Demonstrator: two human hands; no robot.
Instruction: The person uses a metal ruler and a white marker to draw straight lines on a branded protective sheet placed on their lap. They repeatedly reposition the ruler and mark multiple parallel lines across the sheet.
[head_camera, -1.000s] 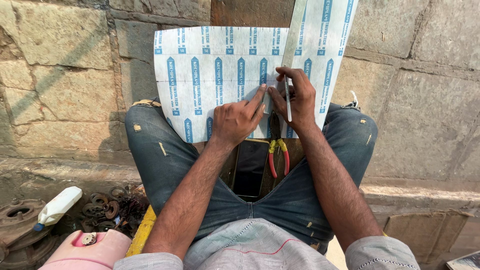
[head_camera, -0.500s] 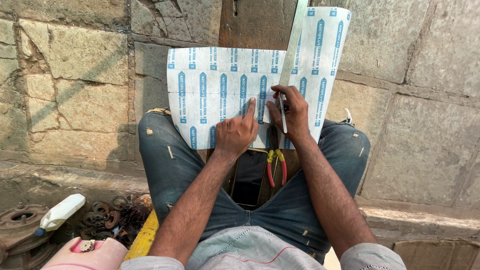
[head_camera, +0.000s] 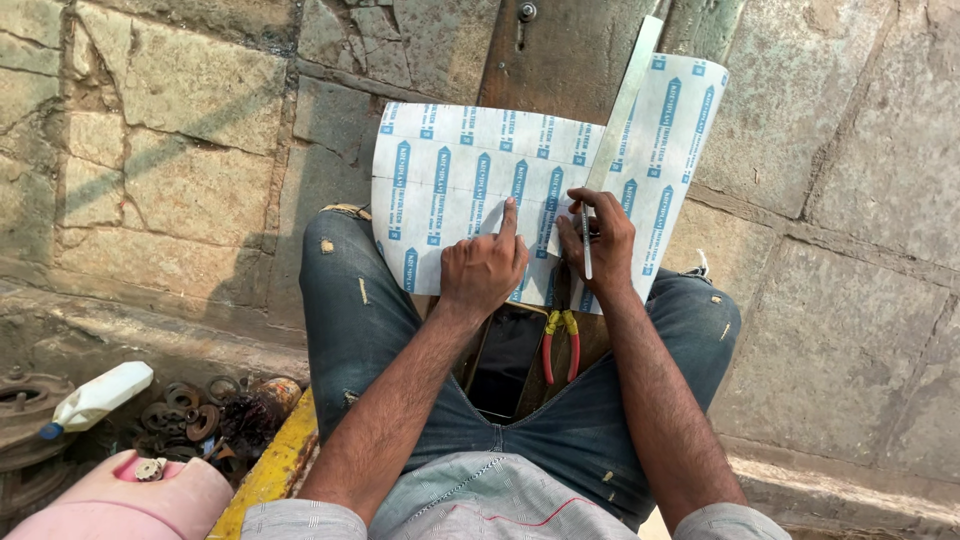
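Stone-paved ground | left hand (head_camera: 483, 270) flat, forefinger pressing white blue-printed sheet (head_camera: 450, 185) | right hand (head_camera: 598, 235) pinching slim pen (head_camera: 586, 255) | sheet uncut, marking underway

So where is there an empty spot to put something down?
The bare stone paving right of the person's right knee is free, and so are the stone slabs left of the white sheet with blue print. It is crowded at the lower left around the rusty metal rings, white plastic bottle and pink container.
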